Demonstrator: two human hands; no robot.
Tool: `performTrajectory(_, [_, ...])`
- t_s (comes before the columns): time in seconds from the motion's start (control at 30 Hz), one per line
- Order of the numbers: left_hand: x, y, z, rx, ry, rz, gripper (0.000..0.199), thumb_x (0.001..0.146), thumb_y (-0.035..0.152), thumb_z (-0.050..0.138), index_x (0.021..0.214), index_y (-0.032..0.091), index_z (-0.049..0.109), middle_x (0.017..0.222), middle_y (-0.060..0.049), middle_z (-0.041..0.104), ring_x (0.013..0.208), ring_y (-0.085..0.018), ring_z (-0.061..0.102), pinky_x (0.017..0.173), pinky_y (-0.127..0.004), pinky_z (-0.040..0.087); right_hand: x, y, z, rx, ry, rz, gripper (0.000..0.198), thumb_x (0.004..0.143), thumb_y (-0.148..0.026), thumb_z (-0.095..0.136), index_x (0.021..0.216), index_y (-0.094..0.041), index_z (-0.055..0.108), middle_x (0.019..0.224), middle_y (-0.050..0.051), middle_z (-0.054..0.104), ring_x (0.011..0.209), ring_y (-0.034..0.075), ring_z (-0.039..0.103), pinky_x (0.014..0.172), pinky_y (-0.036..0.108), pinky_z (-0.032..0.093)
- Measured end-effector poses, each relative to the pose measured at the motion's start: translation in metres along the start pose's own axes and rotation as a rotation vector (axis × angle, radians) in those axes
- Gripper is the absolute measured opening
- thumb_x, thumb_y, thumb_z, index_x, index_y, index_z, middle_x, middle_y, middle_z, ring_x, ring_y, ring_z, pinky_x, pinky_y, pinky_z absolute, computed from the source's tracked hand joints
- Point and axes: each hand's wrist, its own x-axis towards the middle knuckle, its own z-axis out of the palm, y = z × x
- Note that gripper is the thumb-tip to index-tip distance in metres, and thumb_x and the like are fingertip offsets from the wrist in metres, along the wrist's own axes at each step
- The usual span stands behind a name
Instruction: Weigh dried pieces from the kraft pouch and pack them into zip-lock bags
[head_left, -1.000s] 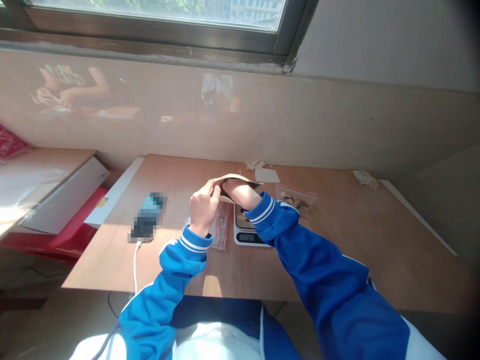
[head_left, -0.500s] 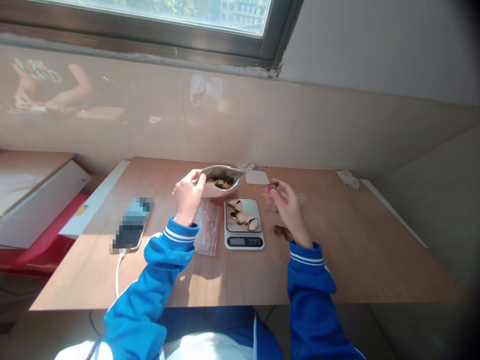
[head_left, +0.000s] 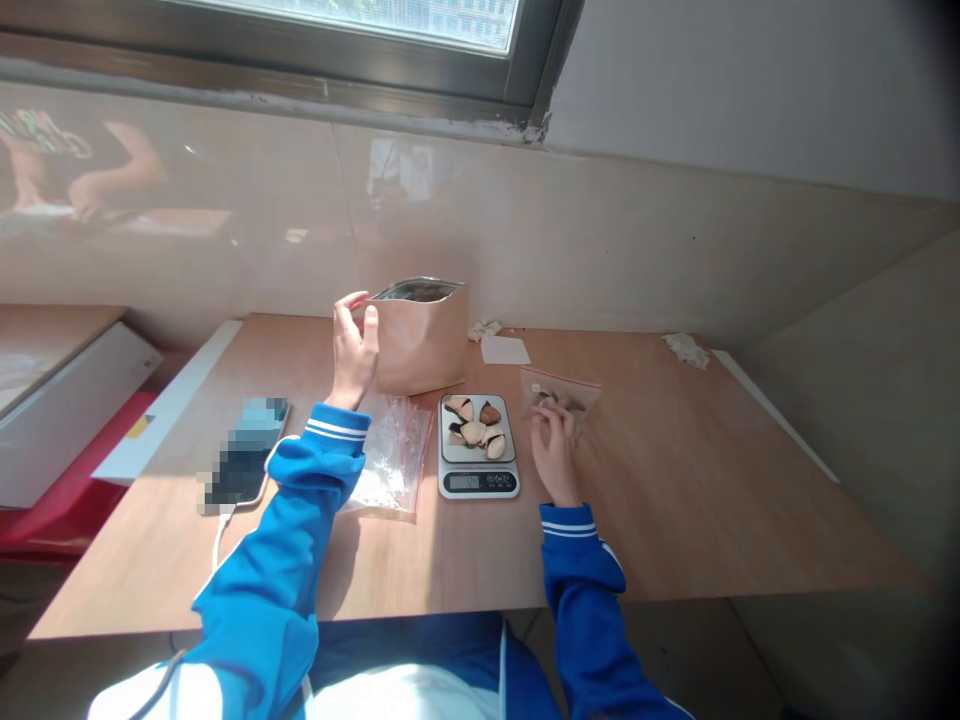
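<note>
A tan stand-up pouch (head_left: 421, 345) stands upright on the table with its mouth open at the top and dark contents just showing. My left hand (head_left: 354, 352) is at its left edge, thumb and fingers apart; whether it still touches the pouch is unclear. On a small digital kitchen scale (head_left: 478, 482) lie several pale and brown shell-like dried pieces (head_left: 474, 432). My right hand (head_left: 553, 452) reaches to the lower edge of a small zip bag (head_left: 585, 394) with brown bits in it. Its fingers are drawn together, and anything between them is hidden.
Flat clear zip bags (head_left: 394, 460) lie left of the scale. A phone (head_left: 247, 455) on a white cable is farther left. Behind are a white card (head_left: 505, 350) and crumpled tissue (head_left: 486, 329), with more tissue (head_left: 685, 350) at the right rear. A tiled wall (head_left: 615, 240) borders the back.
The pouch, tilted in my left hand before, now stands upright farther back, with that hand opened beside it. The brown piece from my right hand is on the scale; that hand has dropped lower.
</note>
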Motion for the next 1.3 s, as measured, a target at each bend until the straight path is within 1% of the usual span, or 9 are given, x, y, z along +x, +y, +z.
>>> performTrajectory(0.17, [-0.055,-0.008,-0.01,0.166,0.068,0.017,0.043,0.088,0.033,0.049,0.125,0.015,0.038,0.132,-0.018,0.042,0.125,-0.025,0.044,0.107,-0.043,0.038,-0.042,0.033,-0.001,-0.189,0.006,0.035,0.032,0.091,-0.032,0.043,0.111,-0.018,0.063,0.124,0.017,0.052,0.115,0.031,0.048,0.093,0.05,0.041])
performTrajectory(0.33, [-0.136,-0.02,-0.015,0.404,-0.382,-0.124,0.02,0.085,0.035,0.046,0.093,0.019,0.054,0.098,-0.016,0.054,0.097,-0.033,0.055,0.09,-0.05,0.046,-0.052,0.039,0.007,-0.176,0.031,0.095,0.033,0.091,-0.034,0.04,0.105,-0.017,0.064,0.113,0.017,0.058,0.105,0.029,0.052,0.088,0.046,0.042])
performTrajectory(0.47, [-0.167,-0.025,-0.018,0.418,-0.566,-0.199,0.018,0.081,0.035,0.048,0.09,0.022,0.057,0.092,-0.016,0.057,0.093,-0.038,0.059,0.084,-0.055,0.047,-0.051,0.035,0.006,-0.266,0.105,0.193,0.034,0.091,-0.036,0.042,0.108,-0.015,0.063,0.122,0.02,0.054,0.11,0.033,0.048,0.089,0.05,0.039])
performTrajectory(0.57, [-0.166,-0.025,-0.042,0.405,-0.494,-0.164,0.029,0.083,0.04,0.048,0.104,0.022,0.056,0.113,-0.018,0.055,0.108,-0.037,0.056,0.091,-0.055,0.046,-0.051,0.034,0.004,-0.293,0.127,0.237,0.036,0.09,-0.038,0.042,0.109,-0.014,0.062,0.126,0.021,0.052,0.113,0.035,0.046,0.09,0.052,0.037])
performTrajectory(0.7, [-0.155,-0.037,-0.1,0.547,-0.203,-0.329,0.045,0.078,0.057,0.053,0.111,0.026,0.049,0.127,-0.015,0.046,0.139,-0.047,0.022,0.083,-0.066,0.041,-0.051,0.033,0.003,-0.29,0.159,0.242,0.038,0.089,-0.04,0.044,0.111,-0.013,0.06,0.13,0.023,0.048,0.116,0.037,0.044,0.09,0.054,0.037])
performTrajectory(0.9, [-0.14,-0.076,-0.149,0.703,0.031,-0.494,0.05,0.059,0.058,0.064,0.077,0.021,0.036,0.12,-0.017,0.048,0.135,-0.059,0.011,0.068,-0.064,0.028,-0.051,0.033,0.004,-0.292,0.203,0.249,0.038,0.089,-0.039,0.044,0.113,-0.014,0.059,0.133,0.023,0.045,0.118,0.038,0.043,0.091,0.057,0.036])
performTrajectory(1.1, [-0.117,-0.074,-0.164,0.567,-0.138,-0.513,0.062,0.061,0.048,0.063,0.064,0.021,0.008,0.066,-0.007,0.049,0.137,-0.058,0.003,0.067,-0.056,0.024,-0.052,0.035,0.004,-0.27,0.214,0.258,0.036,0.089,-0.036,0.043,0.113,-0.012,0.058,0.132,0.024,0.045,0.116,0.037,0.043,0.092,0.055,0.036])
performTrajectory(1.2, [-0.104,-0.073,-0.161,0.605,-0.181,-0.449,0.07,0.064,0.049,0.059,0.071,0.019,-0.004,0.055,-0.004,0.041,0.139,-0.055,0.006,0.07,-0.055,0.021,-0.051,0.035,0.005,-0.268,0.193,0.237,0.036,0.088,-0.033,0.043,0.112,-0.011,0.057,0.131,0.024,0.045,0.116,0.037,0.042,0.091,0.053,0.036])
performTrajectory(1.3, [-0.087,-0.087,-0.152,0.756,-0.175,-0.556,0.075,0.064,0.059,0.054,0.074,0.018,-0.007,0.057,-0.002,0.042,0.133,-0.059,0.021,0.071,-0.055,0.018,-0.051,0.035,0.005,-0.262,0.166,0.234,0.035,0.086,-0.031,0.042,0.111,-0.012,0.058,0.129,0.023,0.047,0.115,0.036,0.043,0.09,0.051,0.036])
